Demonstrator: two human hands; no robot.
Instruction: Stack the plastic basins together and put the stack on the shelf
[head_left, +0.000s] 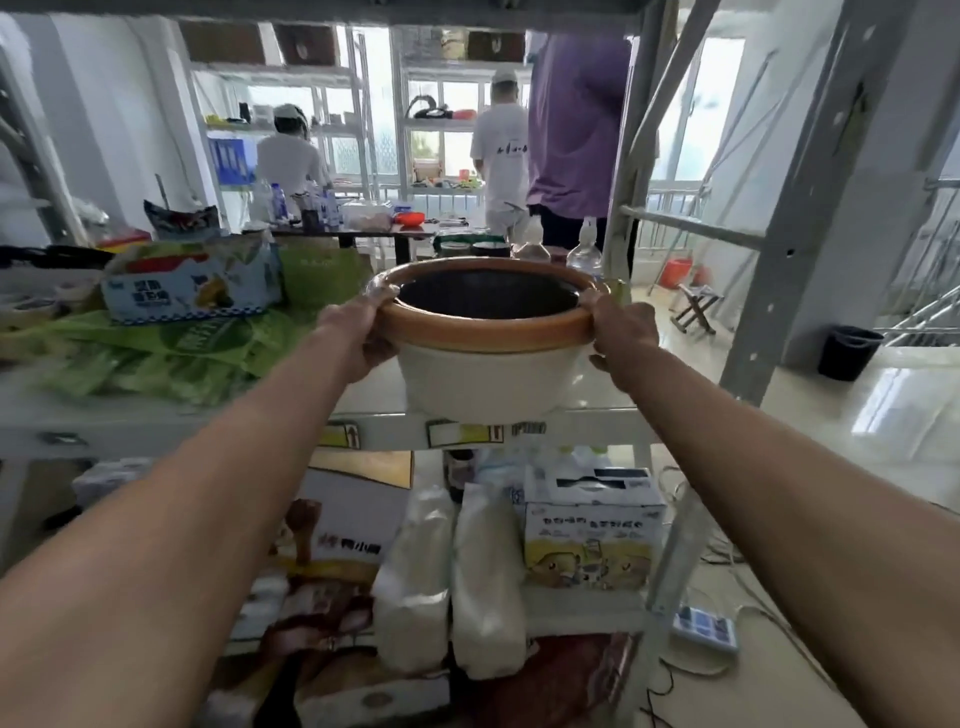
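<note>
A stack of plastic basins (483, 379) is held in front of me: a cream outer basin, a tan-orange rim above it and a dark inside. My left hand (363, 332) grips the left rim and my right hand (621, 338) grips the right rim. The stack's base is level with the front edge of the white shelf (171, 421), at its right part; I cannot tell whether it touches the board.
On the shelf's left lie green plastic bags (171, 343) and a blue snack box (192, 291). Jars and a bottle (584, 249) stand behind the basins. A grey upright post (810, 208) rises on the right. Cartons and white bags (457, 577) fill the lower shelf. Three people stand behind.
</note>
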